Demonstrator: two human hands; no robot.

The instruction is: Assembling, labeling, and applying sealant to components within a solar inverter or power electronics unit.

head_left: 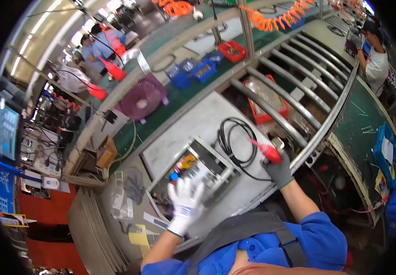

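Observation:
My left hand (186, 201), in a white glove, lies over the near left part of an open metal case (228, 173) with its fingers spread. Whether it touches the parts inside is unclear. Electronic parts and yellow and red pieces (188, 161) show in the case, and a blue piece (174, 176) sits by my fingertips. At the right, my grey-gloved right hand (280, 172) is closed around a red squeeze bottle (269, 152) with a tapered nozzle pointing up and left. Between the case and the bottle lies a coiled black cable (225, 142).
Metal rollers (290, 98) run off to the upper right, over a red bin (276, 112). Behind the case stand a purple fan (143, 97) and blue part bins (203, 71). A grey cloth (134, 184) lies left of the case. Another person (374, 59) stands far right.

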